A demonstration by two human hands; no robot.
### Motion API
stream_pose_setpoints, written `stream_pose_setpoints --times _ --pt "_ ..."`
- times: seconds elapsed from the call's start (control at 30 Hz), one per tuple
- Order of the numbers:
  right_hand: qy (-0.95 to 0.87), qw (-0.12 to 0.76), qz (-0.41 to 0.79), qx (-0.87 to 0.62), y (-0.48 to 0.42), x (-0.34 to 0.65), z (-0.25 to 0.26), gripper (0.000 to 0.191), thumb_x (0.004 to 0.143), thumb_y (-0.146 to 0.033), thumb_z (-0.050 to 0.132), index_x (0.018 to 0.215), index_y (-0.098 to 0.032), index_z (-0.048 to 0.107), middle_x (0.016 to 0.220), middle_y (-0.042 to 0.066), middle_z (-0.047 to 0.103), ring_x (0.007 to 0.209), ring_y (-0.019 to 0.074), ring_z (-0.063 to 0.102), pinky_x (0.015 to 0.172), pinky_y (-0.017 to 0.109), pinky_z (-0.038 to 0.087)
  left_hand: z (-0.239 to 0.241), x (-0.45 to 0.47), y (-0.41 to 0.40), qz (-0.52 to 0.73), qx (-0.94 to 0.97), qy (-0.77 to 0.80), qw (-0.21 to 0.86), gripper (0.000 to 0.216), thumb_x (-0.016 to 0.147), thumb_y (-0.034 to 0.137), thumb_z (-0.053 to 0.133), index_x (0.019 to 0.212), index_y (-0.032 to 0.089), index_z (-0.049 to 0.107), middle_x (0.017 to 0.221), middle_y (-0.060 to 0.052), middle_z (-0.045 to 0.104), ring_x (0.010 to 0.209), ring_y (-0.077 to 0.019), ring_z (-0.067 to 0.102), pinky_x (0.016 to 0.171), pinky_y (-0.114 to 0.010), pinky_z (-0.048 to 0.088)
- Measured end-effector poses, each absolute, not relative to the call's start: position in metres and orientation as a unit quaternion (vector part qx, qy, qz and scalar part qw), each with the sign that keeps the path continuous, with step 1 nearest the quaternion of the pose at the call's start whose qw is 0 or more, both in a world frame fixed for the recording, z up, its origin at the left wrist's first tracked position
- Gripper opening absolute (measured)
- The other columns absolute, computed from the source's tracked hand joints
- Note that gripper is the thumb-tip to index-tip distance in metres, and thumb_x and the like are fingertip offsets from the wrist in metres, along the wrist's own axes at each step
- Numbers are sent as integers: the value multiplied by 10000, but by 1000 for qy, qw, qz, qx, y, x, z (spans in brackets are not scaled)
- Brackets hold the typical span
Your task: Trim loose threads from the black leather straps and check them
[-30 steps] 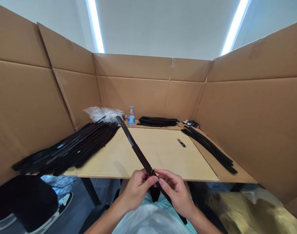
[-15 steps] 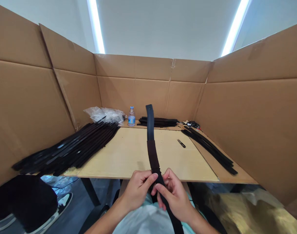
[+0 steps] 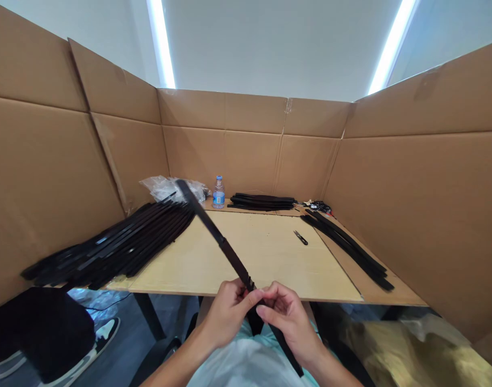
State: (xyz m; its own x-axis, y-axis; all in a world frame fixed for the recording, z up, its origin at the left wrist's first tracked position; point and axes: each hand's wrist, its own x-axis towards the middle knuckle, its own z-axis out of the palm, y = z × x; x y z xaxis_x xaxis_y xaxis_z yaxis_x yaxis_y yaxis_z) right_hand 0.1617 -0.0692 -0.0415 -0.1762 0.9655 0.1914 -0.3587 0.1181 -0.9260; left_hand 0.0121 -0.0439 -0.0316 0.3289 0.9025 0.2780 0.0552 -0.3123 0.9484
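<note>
A long black strip point(image 3: 203, 215) with a dark brown sleeve-like section point(image 3: 234, 259) is held over the table's near edge. Its far end leans up to the left, and its near end hangs toward my lap at the lower right. My left hand point(image 3: 229, 312) pinches the strip just below the bunched brown part. Close beside it, my right hand point(image 3: 284, 317) grips the black part between thumb and fingers. The thumbs nearly meet, and the material between the fingertips is partly hidden.
A big pile of black strips point(image 3: 125, 244) covers the table's left side. More strips lie at the back point(image 3: 264, 201) and right point(image 3: 346, 247). Thread snips point(image 3: 300, 237), a water bottle point(image 3: 219, 192) and a plastic bag point(image 3: 177, 188) are on the table. Cardboard walls point(image 3: 249, 156) surround it. A person's shoe point(image 3: 104, 336) shows at lower left.
The strip's far end has swung from upright to the left, and the strip has turned edge-on. Both hands keep their hold, with fingertips closer together.
</note>
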Motion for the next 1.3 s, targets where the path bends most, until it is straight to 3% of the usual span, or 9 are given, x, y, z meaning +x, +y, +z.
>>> stream_pose_setpoints --times 0.1,0.2,0.33,0.5,0.63,0.83,1.0,1.17,1.3 --pt "-494 571 571 -322 -68 162 -44 342 601 -283 868 873 -203 676 814 8 652 810 166 596 771 280 472 -26 12 -46 456 676 337 471 401 844 492 563 830 118 706 770 -75 708 750 -226 623 680 -287 482" --pt "-489 571 566 -339 -65 163 -45 571 528 -249 901 1044 -219 659 814 -1 660 801 178 609 761 294 489 -24 13 -46 456 673 349 465 437 820 520 570 701 119 697 679 -61 695 653 -202 594 610 -269 460" --pt "-541 552 535 -342 -64 165 -45 346 607 -304 863 858 -187 656 826 26 680 777 178 624 703 286 515 -27 14 -45 459 665 352 473 434 797 516 599 606 129 654 597 -41 661 556 -167 557 538 -248 424" --pt "-553 510 582 -309 -67 166 -46 341 790 -459 703 850 -214 474 677 -16 663 424 85 529 394 185 390 -30 13 -44 437 652 316 533 447 845 478 562 540 151 576 478 -17 571 473 -164 574 488 -245 414" --pt "-536 530 597 -276 -65 168 -45 297 858 -475 621 908 -188 561 734 34 697 515 97 567 476 206 408 -32 12 -43 455 648 344 504 445 858 479 543 553 155 543 516 -16 558 502 -168 587 500 -247 426" --pt "-508 565 593 -267 -64 169 -48 270 725 -363 792 939 -221 710 813 22 684 642 113 581 587 239 450 -35 11 -42 478 647 347 482 410 774 528 634 661 138 579 572 1 528 530 -149 526 503 -248 444" --pt "-513 520 626 -274 -64 169 -44 554 677 -342 832 1187 -251 637 830 19 661 655 104 547 541 205 445 -31 10 -46 464 652 340 494 409 803 525 601 708 127 613 605 -23 583 561 -158 537 530 -255 451" --pt "-532 515 600 -302 -62 166 -45 412 637 -346 848 965 -164 677 847 27 636 683 108 540 494 177 480 -29 9 -46 453 681 378 433 481 839 541 536 566 145 550 514 2 497 504 -131 461 473 -232 357" --pt "-538 502 601 -312 -64 164 -48 385 681 -390 807 861 -189 533 722 -37 588 527 90 552 397 186 483 -26 10 -47 451 693 367 427 474 869 509 510 566 147 554 522 -3 523 506 -126 460 491 -230 348"
